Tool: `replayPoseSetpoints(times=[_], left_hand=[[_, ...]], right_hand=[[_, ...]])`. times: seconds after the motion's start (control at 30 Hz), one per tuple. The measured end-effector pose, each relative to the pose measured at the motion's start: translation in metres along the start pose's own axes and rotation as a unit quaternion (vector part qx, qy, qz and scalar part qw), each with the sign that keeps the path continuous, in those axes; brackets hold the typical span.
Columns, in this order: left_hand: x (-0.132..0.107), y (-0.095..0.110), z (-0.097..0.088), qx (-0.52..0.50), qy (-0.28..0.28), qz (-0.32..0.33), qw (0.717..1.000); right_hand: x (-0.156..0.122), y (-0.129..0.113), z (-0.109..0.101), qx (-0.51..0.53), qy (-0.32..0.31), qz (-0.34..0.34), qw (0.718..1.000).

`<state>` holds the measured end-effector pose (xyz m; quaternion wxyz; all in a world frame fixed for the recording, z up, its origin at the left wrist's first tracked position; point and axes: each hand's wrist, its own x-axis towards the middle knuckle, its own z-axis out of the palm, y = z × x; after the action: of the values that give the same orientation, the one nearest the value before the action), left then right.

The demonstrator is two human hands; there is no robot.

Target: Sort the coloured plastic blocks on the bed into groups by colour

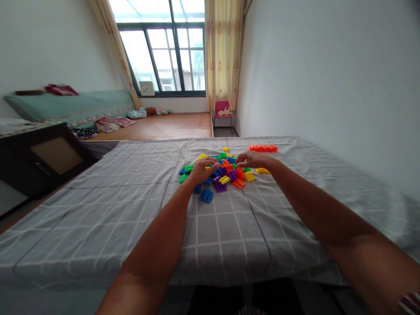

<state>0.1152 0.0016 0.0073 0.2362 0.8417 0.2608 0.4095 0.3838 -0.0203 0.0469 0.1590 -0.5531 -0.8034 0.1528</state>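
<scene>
Orange blocks (263, 148) stood in row, apparently done; loose mixed pile (225, 180) lay on checked cloth (223, 232), plenty left! Left hand (206, 166) was over left side, right hand (250, 159) over right; fingers curled, couldn't tell whether gripping anything.

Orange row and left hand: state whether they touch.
Apart: the head view shows the left hand over the pile, the orange row farther right, with a wide gap between.
</scene>
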Motion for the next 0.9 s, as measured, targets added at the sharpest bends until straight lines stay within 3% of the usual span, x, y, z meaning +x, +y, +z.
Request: replayPoseSetpoints(times=[0.1,0.17,0.3,0.4,0.53,0.67,0.77,0.9], left_hand=[[-0.002,0.006,0.010,0.076,-0.093,0.051,0.991],[-0.004,0.004,0.012,0.117,-0.113,0.043,0.986],[-0.008,-0.009,0.003,0.206,-0.042,-0.033,0.977],[-0.006,-0.012,0.000,0.220,0.008,-0.057,0.974],[0.002,0.003,0.012,0.122,0.019,-0.034,0.992],[0.006,0.015,0.025,0.003,0.009,-0.054,0.998],[0.007,0.013,0.026,-0.120,0.030,-0.102,0.987],[0.006,0.007,0.023,-0.230,0.049,-0.137,0.962]], right_hand=[[-0.008,0.004,0.002,-0.006,-0.038,0.035,0.999],[-0.006,-0.001,0.010,-0.011,-0.037,0.018,0.999],[-0.001,-0.004,0.027,0.100,0.043,-0.035,0.993],[-0.004,0.000,0.036,0.260,0.114,-0.028,0.958],[-0.011,-0.002,0.042,0.409,0.118,-0.031,0.904],[-0.011,-0.011,0.046,0.459,0.115,-0.047,0.880],[-0.010,-0.018,0.051,0.492,0.147,-0.054,0.857],[-0.012,-0.028,0.062,0.510,0.129,-0.023,0.850]])
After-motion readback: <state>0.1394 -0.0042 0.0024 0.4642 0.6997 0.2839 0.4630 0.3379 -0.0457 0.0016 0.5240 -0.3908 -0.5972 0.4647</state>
